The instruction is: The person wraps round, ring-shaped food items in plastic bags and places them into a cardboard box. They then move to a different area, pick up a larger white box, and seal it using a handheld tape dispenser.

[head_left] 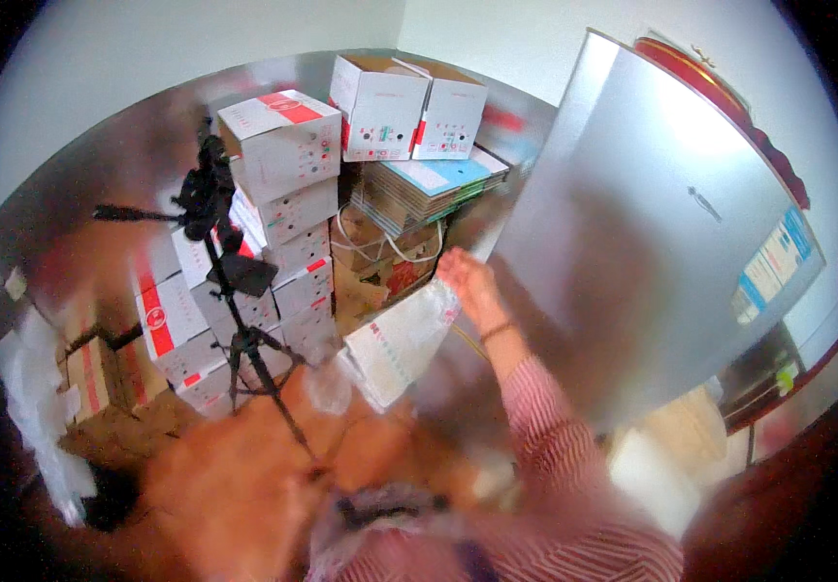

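Head view: my right hand (466, 281) is raised, fingers pinched on the top edge of a clear plastic bag (395, 344) hanging below it. Stacked cartons (278, 194) stand beyond. I cannot locate my left hand.

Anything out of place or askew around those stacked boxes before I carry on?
Yes: the top white box of the stack behind the tripod sits twisted, overhanging the boxes beneath. The right hand holds a white bag; blur hides the rest.
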`<state>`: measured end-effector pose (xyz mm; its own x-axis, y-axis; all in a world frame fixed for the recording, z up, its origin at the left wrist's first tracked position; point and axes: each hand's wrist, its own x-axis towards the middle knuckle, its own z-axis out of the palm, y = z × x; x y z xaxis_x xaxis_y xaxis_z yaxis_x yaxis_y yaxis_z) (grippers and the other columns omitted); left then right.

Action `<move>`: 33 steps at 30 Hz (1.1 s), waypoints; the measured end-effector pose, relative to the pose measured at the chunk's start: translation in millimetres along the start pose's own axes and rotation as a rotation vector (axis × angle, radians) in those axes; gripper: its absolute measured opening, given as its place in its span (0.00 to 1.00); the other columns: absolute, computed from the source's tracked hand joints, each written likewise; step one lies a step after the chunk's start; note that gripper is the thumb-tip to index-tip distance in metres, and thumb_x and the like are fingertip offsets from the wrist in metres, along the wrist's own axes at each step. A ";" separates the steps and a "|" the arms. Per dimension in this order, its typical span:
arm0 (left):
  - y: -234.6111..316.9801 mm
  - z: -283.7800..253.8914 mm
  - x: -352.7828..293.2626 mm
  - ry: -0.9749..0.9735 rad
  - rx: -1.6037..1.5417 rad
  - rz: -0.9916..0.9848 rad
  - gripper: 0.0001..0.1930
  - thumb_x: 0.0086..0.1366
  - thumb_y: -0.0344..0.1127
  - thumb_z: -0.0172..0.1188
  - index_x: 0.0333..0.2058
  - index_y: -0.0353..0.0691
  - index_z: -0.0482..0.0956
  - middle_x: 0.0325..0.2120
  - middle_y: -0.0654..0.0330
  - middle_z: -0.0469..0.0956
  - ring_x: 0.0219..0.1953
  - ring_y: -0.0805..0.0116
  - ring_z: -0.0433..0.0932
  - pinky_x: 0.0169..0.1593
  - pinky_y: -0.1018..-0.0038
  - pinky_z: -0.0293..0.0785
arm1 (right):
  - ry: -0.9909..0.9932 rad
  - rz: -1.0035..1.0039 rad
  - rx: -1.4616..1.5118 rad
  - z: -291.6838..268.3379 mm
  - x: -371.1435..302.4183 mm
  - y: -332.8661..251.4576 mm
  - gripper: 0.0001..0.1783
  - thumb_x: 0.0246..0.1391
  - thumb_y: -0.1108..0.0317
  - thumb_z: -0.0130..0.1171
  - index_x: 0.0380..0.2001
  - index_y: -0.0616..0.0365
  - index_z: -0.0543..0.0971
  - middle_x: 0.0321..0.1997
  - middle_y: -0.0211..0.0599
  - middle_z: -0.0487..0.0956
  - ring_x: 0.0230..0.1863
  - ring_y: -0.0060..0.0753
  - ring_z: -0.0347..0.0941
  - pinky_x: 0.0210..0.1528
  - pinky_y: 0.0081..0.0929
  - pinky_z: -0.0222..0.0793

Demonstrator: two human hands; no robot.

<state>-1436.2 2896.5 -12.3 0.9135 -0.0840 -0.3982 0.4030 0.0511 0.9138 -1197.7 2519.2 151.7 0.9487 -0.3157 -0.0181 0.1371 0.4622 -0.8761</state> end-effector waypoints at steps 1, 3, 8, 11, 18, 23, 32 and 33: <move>-0.8 -1.2 23.2 -0.028 -0.015 -0.024 0.08 0.59 0.26 0.59 0.37 0.30 0.78 0.29 0.57 0.79 0.30 0.69 0.77 0.33 0.74 0.75 | 0.041 -0.033 0.027 1.8 35.3 -10.3 0.19 0.61 0.71 0.49 0.52 0.71 0.67 0.51 0.50 0.71 0.53 0.44 0.70 0.59 0.41 0.68; -8.1 -3.4 67.8 -0.067 -0.041 -0.070 0.08 0.60 0.26 0.59 0.37 0.30 0.78 0.30 0.57 0.79 0.30 0.69 0.77 0.33 0.74 0.75 | 0.198 -0.038 0.185 2.2 111.9 -15.8 0.18 0.60 0.72 0.48 0.51 0.71 0.67 0.50 0.51 0.70 0.54 0.45 0.68 0.60 0.41 0.67; 62.0 24.1 102.7 0.049 -0.185 -0.223 0.08 0.60 0.29 0.60 0.37 0.33 0.77 0.30 0.58 0.79 0.30 0.70 0.77 0.33 0.74 0.76 | 0.477 -0.087 0.273 -24.2 269.7 -7.8 0.15 0.59 0.67 0.47 0.44 0.68 0.69 0.50 0.50 0.70 0.52 0.43 0.68 0.57 0.39 0.68; 30.8 4.7 137.9 0.112 -0.146 -0.098 0.09 0.58 0.30 0.63 0.37 0.35 0.77 0.29 0.57 0.78 0.27 0.69 0.77 0.30 0.74 0.76 | 0.642 0.046 0.187 -27.7 339.6 13.7 0.16 0.59 0.61 0.48 0.39 0.65 0.68 0.46 0.47 0.71 0.48 0.41 0.69 0.51 0.37 0.70; 43.2 12.2 181.5 0.121 -0.130 -0.098 0.08 0.57 0.28 0.62 0.35 0.32 0.77 0.27 0.54 0.78 0.25 0.67 0.77 0.27 0.73 0.76 | 0.763 0.063 0.278 -73.2 383.4 23.2 0.16 0.59 0.59 0.47 0.40 0.64 0.67 0.36 0.41 0.72 0.41 0.40 0.71 0.41 0.42 0.73; 25.0 6.2 202.2 0.167 -0.202 -0.021 0.08 0.57 0.28 0.62 0.35 0.32 0.77 0.26 0.54 0.78 0.24 0.66 0.77 0.25 0.73 0.75 | 0.844 0.026 0.388 -76.0 378.4 16.8 0.16 0.58 0.58 0.52 0.28 0.61 0.66 0.19 0.34 0.67 0.21 0.31 0.67 0.31 0.38 0.73; -102.5 -40.3 255.3 0.064 -0.320 0.071 0.10 0.57 0.28 0.62 0.37 0.33 0.77 0.26 0.55 0.78 0.23 0.66 0.77 0.25 0.72 0.74 | 0.436 -0.077 0.095 -51.1 402.9 2.2 0.14 0.40 0.78 0.66 0.32 0.59 0.74 0.24 0.34 0.74 0.16 0.26 0.66 0.16 0.26 0.64; -99.2 -42.4 257.6 0.072 -0.393 0.067 0.10 0.57 0.28 0.63 0.38 0.33 0.77 0.26 0.55 0.78 0.23 0.67 0.76 0.25 0.73 0.74 | 0.403 -0.237 0.188 -33.7 407.3 -17.3 0.13 0.40 0.78 0.64 0.32 0.60 0.74 0.24 0.35 0.75 0.16 0.26 0.66 0.15 0.26 0.63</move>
<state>-1238.5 2912.0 -208.9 0.9343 0.0018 -0.3564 0.3208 0.4314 0.8432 -823.3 2354.7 143.2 0.7051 -0.7076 -0.0459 0.4198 0.4688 -0.7771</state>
